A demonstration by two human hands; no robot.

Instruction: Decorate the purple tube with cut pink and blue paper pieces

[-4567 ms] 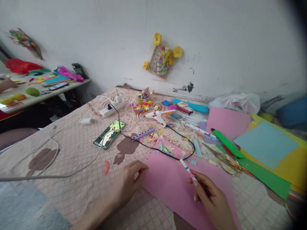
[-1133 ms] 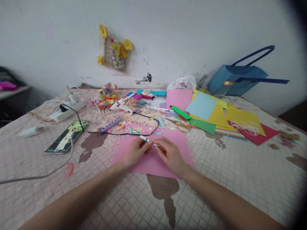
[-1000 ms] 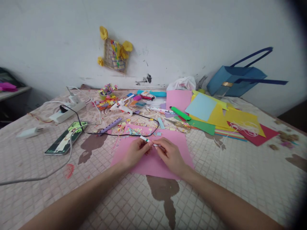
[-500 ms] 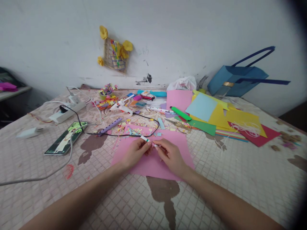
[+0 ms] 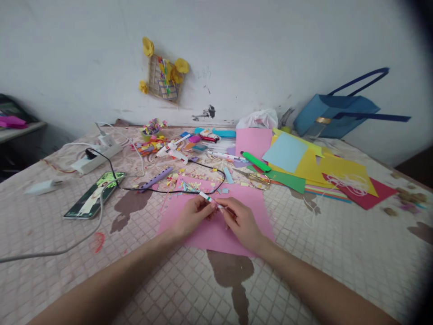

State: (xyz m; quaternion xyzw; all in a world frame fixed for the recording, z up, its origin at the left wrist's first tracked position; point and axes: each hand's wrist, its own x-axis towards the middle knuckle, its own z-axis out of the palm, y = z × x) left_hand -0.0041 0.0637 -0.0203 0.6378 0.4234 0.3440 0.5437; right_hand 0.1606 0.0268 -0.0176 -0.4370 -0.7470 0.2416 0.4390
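Note:
Above a pink sheet of paper [image 5: 216,239], my left hand [image 5: 194,214] is closed on a slim white marker pen [image 5: 205,197] with a green band. The pen slants down to the right between both hands. My right hand [image 5: 241,219] pinches around its lower end, where a small pale bit shows at the fingertips. Whether that bit is paper or part of the pen I cannot tell. Fingers hide the middle of the pen. Small paper scraps [image 5: 189,186] and a black cable lie just beyond the hands.
A glue gun [image 5: 174,151], gold-handled scissors [image 5: 259,180] and a green cutter [image 5: 256,161] lie behind the pink sheet. Coloured papers [image 5: 314,167] and a blue bag [image 5: 334,113] are on the right. To the left are a phone [image 5: 93,196], a power strip [image 5: 96,159] and cables.
The view has shifted very slightly. Both hands stay in nearly the same place and keep their hold on the marker pen.

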